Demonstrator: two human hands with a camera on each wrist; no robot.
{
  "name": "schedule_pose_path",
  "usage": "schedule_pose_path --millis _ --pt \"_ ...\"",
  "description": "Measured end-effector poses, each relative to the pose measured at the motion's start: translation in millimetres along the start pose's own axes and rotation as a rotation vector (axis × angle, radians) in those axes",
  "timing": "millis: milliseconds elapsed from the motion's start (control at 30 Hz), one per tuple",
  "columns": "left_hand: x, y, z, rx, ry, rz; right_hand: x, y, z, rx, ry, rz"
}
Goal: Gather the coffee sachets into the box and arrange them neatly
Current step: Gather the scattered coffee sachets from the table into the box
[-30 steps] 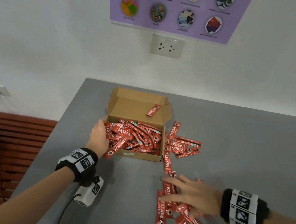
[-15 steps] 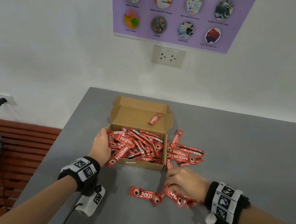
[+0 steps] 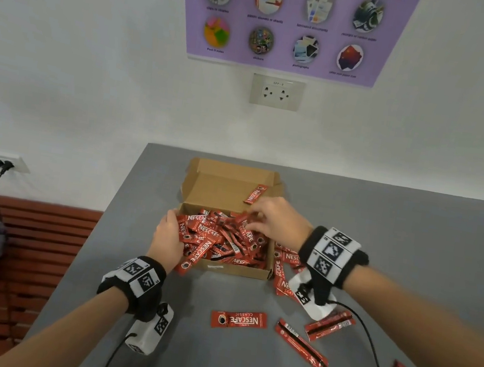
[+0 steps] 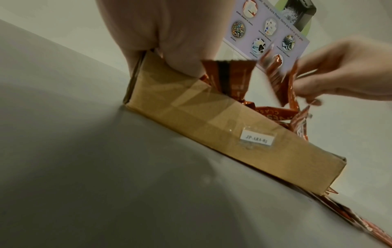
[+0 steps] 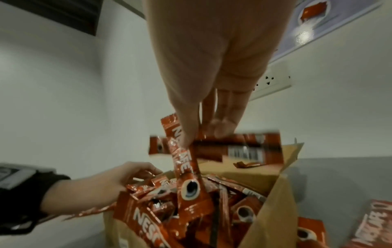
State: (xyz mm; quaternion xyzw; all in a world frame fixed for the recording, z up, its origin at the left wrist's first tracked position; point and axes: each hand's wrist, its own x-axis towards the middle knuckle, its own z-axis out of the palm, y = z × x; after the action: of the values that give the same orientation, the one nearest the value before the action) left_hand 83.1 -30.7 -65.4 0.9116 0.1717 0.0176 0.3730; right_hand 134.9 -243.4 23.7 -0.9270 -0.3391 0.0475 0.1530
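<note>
The left hand gripped the left wall of the cardboard box, which sat on the grey table heaped with sachets. Above the heap, the right hand pinched a small bunch. Loose sachets lay near the front and right.

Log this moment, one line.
right hand: pinches held sachets over box | left hand: grips box wall | loose sachets: on table
</note>
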Motion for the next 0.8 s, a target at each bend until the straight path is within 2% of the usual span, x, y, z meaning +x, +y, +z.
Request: schedule_pose_path --millis 67,167,300,333,433,533,667,733,800 --pt "1 -1 0 0.0 0.009 0.006 3 3 3 -0.047 -0.031 0.025" --pt "4 -4 2 -0.004 0.013 0.007 -11 18 -5 -0.047 0.075 0.056" --pt "6 -7 4 0.011 0.011 -0.002 -40 79 -6 -0.031 0.158 0.342" --pt "6 -7 4 0.011 0.01 -0.004 -48 94 0 -0.032 0.122 0.428" --pt "6 -6 4 0.012 0.009 -0.008 -63 116 25 0.009 -0.14 0.603" --pt "6 -5 4 0.012 0.003 -0.021 -57 112 34 0.066 -0.279 0.561" --pt "5 -7 4 0.006 0.013 -0.002 -44 96 38 -0.075 -0.456 0.52" --pt "6 -7 5 -0.007 0.015 -0.011 -48 85 45 -0.097 -0.487 0.457" --pt "6 -6 5 -0.011 0.016 -0.017 -57 75 56 -0.153 -0.439 0.354"
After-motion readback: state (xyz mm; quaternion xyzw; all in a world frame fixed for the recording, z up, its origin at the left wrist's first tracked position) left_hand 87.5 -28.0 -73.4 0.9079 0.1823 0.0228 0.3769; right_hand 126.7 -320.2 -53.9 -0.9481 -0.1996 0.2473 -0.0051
